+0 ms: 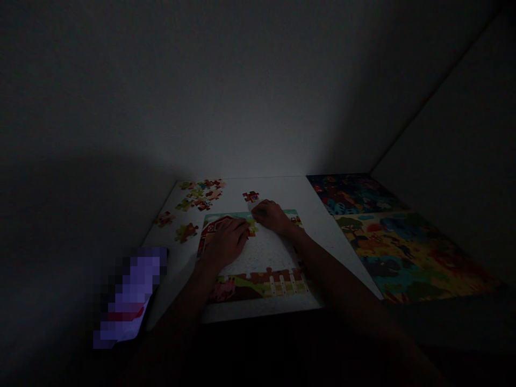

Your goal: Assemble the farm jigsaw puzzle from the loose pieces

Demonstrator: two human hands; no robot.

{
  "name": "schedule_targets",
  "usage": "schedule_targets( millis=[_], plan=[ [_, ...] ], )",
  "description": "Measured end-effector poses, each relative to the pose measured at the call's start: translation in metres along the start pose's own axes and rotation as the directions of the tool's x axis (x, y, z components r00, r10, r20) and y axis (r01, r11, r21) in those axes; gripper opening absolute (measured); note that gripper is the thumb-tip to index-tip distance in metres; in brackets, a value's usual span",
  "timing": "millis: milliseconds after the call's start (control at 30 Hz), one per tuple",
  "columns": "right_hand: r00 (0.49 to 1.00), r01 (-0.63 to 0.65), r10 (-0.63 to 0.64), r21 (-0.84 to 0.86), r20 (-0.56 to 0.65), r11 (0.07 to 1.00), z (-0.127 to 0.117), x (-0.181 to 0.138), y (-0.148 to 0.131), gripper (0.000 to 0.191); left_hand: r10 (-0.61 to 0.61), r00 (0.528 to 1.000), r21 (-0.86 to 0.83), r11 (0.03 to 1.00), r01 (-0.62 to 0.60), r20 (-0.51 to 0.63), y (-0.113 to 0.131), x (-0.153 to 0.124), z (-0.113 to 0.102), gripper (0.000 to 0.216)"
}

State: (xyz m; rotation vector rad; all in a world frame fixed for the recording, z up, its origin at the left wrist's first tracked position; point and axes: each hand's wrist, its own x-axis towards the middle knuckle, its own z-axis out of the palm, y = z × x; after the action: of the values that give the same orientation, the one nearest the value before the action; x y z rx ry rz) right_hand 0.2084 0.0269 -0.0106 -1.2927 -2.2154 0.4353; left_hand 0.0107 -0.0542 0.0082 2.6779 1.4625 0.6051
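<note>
A partly assembled jigsaw puzzle (258, 290) lies on the white board, showing a barn at upper left and a fence and pig along the bottom; its middle is bare. My left hand (228, 242) rests flat over the barn corner, its fingers stretched towards the centre. Near the top edge, my right hand (271, 216) has its fingers curled together, the tips at a green and yellow puzzle piece (252, 228) between both hands. The fingers partly hide that piece. Just beyond my right hand lies a loose red-brown piece (251, 196).
Several loose pieces (201, 194) lie at the board's far left, with more (186, 232) nearer. A lit, pixelated phone-like device (135, 293) sits at left. Two colourful animal pictures (355, 193) (407, 258) lie at right. A wall (250, 97) stands behind; the scene is dim.
</note>
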Motion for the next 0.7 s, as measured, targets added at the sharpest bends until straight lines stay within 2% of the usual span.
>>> schedule_targets(
  millis=[367, 700],
  plan=[
    [1.000, 0.020, -0.020, -0.002, 0.011, 1.000, -0.003, -0.001, -0.002, 0.018, 0.018, 1.000, 0.015, 1.000, -0.018, -0.023, 0.003, -0.001, -0.003, 0.027],
    [0.999, 0.040, -0.040, 0.006, -0.020, 0.999, 0.005, 0.001, 0.009, 0.018, 0.017, 1.000, -0.004, 1.000, -0.018, -0.024, 0.004, -0.001, -0.003, 0.023]
  ],
)
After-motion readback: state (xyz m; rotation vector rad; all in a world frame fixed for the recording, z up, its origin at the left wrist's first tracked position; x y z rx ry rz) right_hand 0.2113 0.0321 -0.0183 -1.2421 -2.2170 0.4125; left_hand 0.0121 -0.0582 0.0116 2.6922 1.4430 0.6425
